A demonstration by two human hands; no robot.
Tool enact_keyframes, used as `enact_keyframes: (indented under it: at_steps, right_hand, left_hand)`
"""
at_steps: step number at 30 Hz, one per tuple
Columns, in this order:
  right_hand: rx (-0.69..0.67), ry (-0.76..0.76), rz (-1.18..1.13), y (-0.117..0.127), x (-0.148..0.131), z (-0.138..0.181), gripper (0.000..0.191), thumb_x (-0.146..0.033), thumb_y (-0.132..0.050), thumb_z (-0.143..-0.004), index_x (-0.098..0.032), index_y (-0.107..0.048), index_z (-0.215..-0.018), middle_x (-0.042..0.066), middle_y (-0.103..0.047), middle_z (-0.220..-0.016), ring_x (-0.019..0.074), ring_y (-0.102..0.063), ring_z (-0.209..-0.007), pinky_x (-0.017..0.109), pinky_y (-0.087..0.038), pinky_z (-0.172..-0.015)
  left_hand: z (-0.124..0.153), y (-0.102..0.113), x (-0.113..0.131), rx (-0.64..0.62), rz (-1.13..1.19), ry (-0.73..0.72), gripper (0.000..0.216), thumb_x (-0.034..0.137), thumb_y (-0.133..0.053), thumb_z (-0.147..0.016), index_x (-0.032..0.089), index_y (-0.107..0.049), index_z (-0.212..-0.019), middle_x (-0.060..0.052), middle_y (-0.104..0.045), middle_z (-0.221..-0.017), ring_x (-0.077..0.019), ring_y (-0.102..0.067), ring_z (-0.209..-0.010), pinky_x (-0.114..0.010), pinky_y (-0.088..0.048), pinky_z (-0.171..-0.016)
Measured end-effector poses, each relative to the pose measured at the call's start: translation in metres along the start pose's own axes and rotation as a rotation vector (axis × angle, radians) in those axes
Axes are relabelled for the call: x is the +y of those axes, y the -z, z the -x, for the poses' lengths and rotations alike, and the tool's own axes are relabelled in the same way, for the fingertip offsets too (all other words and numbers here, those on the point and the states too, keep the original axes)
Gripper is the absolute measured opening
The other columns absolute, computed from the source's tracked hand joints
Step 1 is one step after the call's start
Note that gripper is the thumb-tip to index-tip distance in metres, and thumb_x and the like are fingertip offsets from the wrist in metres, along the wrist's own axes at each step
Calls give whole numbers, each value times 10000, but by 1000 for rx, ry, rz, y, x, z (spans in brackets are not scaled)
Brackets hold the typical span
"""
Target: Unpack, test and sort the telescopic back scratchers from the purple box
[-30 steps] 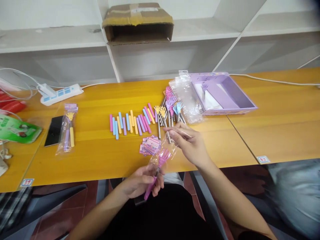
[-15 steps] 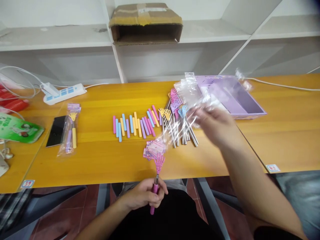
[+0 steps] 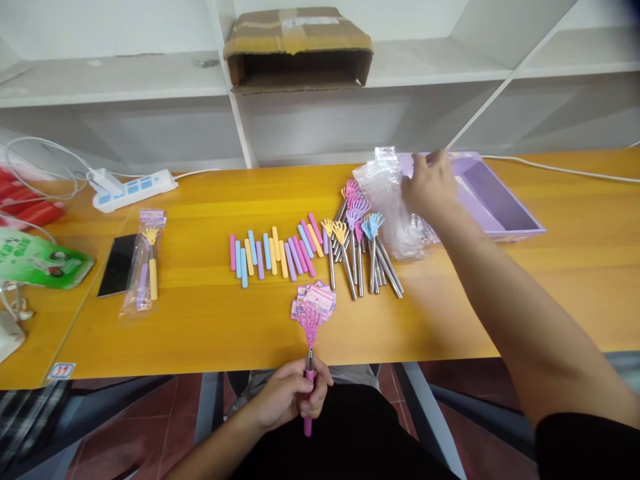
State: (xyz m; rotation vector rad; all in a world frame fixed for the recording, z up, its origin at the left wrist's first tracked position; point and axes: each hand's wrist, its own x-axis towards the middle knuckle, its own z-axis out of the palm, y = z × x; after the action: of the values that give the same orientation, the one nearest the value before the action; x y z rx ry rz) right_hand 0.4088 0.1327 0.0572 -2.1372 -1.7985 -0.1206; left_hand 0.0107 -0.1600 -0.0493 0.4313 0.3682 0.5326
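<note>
Upright in my left hand (image 3: 295, 395) is a pink back scratcher (image 3: 311, 327), its hand-shaped head up and my fingers closed round its grip. That head overlaps a small stack of pink printed cards (image 3: 320, 300) on the table. My right hand (image 3: 431, 183) reaches to the heap of clear plastic bags (image 3: 393, 207) and the near-left part of the purple box (image 3: 507, 193). Its fingers are curled, and what they hold, if anything, is hidden. Left of the bags lie several metal-rod scratchers (image 3: 373, 230) with coloured hand heads. A row of coloured grips (image 3: 273, 253) lies further left.
A bagged pair of scratchers (image 3: 150, 267) partly covers a black phone (image 3: 116, 267) on the left. Behind them are a power strip (image 3: 135, 190) and a green pouch (image 3: 45, 257). A cardboard box (image 3: 300, 50) sits on the shelf above the table (image 3: 200, 333).
My right hand has moved up and away, from beside the metal rods to the bags and purple box. The clear film trailing across the rods is gone from there. My left hand keeps the scratcher.
</note>
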Motion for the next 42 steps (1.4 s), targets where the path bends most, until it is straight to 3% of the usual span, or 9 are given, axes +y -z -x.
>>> enact_keyframes:
  at_steps: [4,14,21,27,32,35,37,39,42]
  right_hand:
    - [49,345,92,-26,2,-6,600,-358,-447,-1130,-163,-448,-1698,231,-353,-1748,434,-373,-1567,613,-342,-1251]
    - [-142,221,-79,-109,36,-59,597,-272,-310,-1146,49,-448,-1631,309,-431,-1702,326,-400,-1625,466,-295,-1348]
    - [-132,201,-143,-142,47,-45,580,-300,-331,-1158,-84,-468,-1679,212,-378,-1771,302,-327,-1670,484,-240,-1366]
    - [-198,206,-125,-120,35,-49,567,-257,-420,-1118,-66,-503,-1646,237,-400,-1753,299,-358,-1649,489,-273,-1349]
    - [-98,198,-132,-54,13,-62,597,-152,-325,-1090,45,-406,-1648,309,-375,-1731,328,-364,-1629,486,-316,-1327]
    - [8,225,-255,0,-10,-22,507,-172,-316,-1107,-60,-523,-1556,268,-537,-1600,286,-531,-1461,442,-398,-1251]
    - [-19,200,-471,33,-30,35,355,-219,-403,-1090,-149,-634,-1350,179,-718,-1259,231,-696,-1101,406,-530,-1056]
    - [-375,334,-727,52,-54,108,217,-315,-501,-1069,-202,-654,-1174,72,-713,-954,185,-674,-834,337,-556,-806]
    - [-971,554,-897,50,-91,213,324,-476,-820,-919,-205,-663,-1004,3,-667,-889,128,-576,-732,253,-441,-638]
  left_hand:
    - [-2,0,1,5,-2,5,228,226,-665,-889,120,-692,-1089,36,-520,-690,-64,-327,-517,-193,-317,-518]
    - [0,-2,3,32,-41,14,215,231,-657,-878,126,-674,-1065,41,-506,-675,-66,-338,-509,-199,-322,-526]
    - [-3,2,-3,8,-7,56,201,279,-694,-909,133,-651,-1041,36,-512,-678,-65,-365,-518,-199,-337,-537]
    - [0,9,-4,-55,-140,45,345,458,-648,-1078,178,-622,-1276,47,-534,-756,-41,-332,-463,-179,-324,-453]
    - [1,1,6,-56,-195,29,475,413,-769,-1009,203,-576,-1389,1,-604,-922,-54,-466,-604,-193,-406,-572]
    - [5,-9,18,-23,-380,-27,492,485,-634,-1091,215,-485,-1474,-62,-671,-1060,-69,-520,-604,-221,-420,-555]
    - [9,-18,30,40,-524,-45,437,504,-534,-1134,198,-480,-1442,-59,-694,-1035,-55,-429,-556,-232,-379,-554]
    - [13,-29,42,139,-743,-54,338,478,-491,-1151,181,-556,-1298,-35,-704,-935,-80,-433,-598,-252,-394,-622]
    - [13,-42,49,270,-1273,-93,170,332,-574,-1102,190,-629,-1026,-34,-704,-895,-156,-589,-785,-296,-436,-748]
